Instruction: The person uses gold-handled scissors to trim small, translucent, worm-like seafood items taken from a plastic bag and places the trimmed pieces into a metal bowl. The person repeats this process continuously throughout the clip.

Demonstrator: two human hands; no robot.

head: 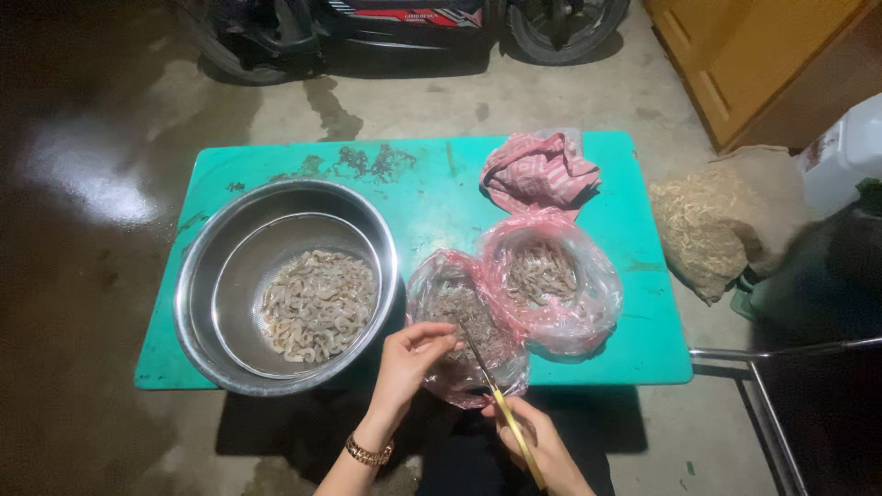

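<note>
My left hand [409,363], with a gold bracelet on its wrist, pinches a small shrimp over an open pink plastic bag of shrimp scraps [459,326] at the near edge of a low green table [634,340]. My right hand [537,441] grips yellow-handled scissors [491,386], whose blades point up toward my left fingertips. A second pink bag of whole shrimp [549,276] sits just right of the first. A large steel bowl [211,266] with a metal strainer inside holds a pile of cleaned shrimp [317,303] on the table's left.
A crumpled pink striped bag [537,170] lies at the table's far edge. A brown sack [726,220] and a white container [845,152] stand on the floor to the right, with a metal chair frame [767,404] nearby. A motorbike [404,32] is parked beyond the table on wet concrete.
</note>
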